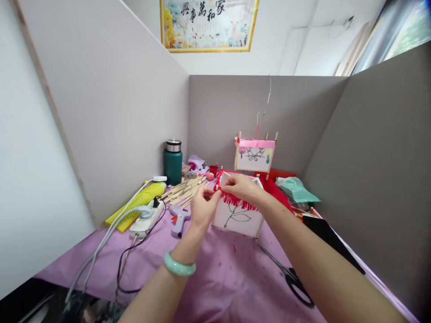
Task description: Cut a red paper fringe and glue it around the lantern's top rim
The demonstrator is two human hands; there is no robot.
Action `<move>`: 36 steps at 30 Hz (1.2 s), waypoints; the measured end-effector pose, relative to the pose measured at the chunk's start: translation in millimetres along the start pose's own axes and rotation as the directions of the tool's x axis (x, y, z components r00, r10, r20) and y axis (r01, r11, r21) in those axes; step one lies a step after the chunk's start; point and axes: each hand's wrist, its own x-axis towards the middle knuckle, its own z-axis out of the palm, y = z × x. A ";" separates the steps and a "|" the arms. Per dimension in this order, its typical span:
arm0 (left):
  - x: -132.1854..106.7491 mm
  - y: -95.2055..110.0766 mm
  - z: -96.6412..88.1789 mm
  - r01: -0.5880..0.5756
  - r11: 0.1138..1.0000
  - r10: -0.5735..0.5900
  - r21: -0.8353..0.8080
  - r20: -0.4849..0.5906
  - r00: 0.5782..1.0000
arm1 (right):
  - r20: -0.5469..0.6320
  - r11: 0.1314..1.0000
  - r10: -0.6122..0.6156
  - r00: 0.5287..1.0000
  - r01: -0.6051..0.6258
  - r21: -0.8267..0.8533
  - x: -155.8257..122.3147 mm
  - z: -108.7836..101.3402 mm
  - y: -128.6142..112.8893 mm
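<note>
A small box-shaped paper lantern with a wooden stick frame stands on the purple cloth, a green leafy stem drawn on its near side. Red fringe runs along its upper edge. At the lantern's top left corner, my left hand pinches the end of the fringe by the corner stick. My right hand reaches over the top, fingers pinched close to the same corner; what they hold is too small to make out. A lilac glue gun lies left of my left hand. Scissors rest under my right forearm.
Behind hangs a finished-looking lantern with a pink band. To the left are wooden sticks, a green bottle, a power strip with cables, and yellow netting. Grey partitions enclose the table. A black flat object lies right.
</note>
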 end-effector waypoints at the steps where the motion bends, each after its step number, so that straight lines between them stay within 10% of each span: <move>1: 2.0 0.2 -0.1 -0.020 1.000 0.020 -0.005 -0.025 0.999 | 0.007 1.000 0.004 1.000 -0.004 -0.007 -0.3 -0.7 -1.2; 24: 37.8 12.0 12.7 -0.260 0.865 0.272 0.429 0.034 0.962 | -0.036 0.999 0.020 0.999 -0.019 0.031 4.0 0.7 -1.5; 36: 30.6 14.0 10.5 -0.271 0.891 0.270 0.363 0.057 0.961 | -0.579 0.968 0.081 0.811 0.074 0.239 -56.3 -18.5 51.8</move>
